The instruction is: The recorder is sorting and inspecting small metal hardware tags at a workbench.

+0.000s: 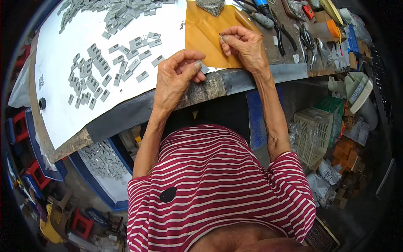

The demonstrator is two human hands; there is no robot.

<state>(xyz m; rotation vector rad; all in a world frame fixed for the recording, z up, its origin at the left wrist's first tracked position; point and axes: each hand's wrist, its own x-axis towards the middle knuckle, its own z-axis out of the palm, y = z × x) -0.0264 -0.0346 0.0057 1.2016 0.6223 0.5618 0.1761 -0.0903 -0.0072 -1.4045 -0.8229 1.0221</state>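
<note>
My left hand (174,74) is closed at the table's front edge, its thumb and fingers pinching a small flat grey rectangular piece (204,67). To its right, my right hand (248,47) is raised over a yellow-brown sheet (201,35). Its thumb and index finger are pressed together on something too tiny to name. Loose grey pieces (100,63) of the same kind, many with a dark rectangular slot, are scattered on the white sheet (54,105) at the left. A bigger heap of grey pieces (121,14) lies farther back. Behind my right hand sits a pile of tiny dark bits (212,6).
Black-handled pliers (280,38) and a tool with a blue handle (262,7) lie on the right of the bench. A small black ring (42,103) rests at the sheet's left edge. Below stand a blue tray of grey pieces (105,161) and a pale plastic crate (312,132).
</note>
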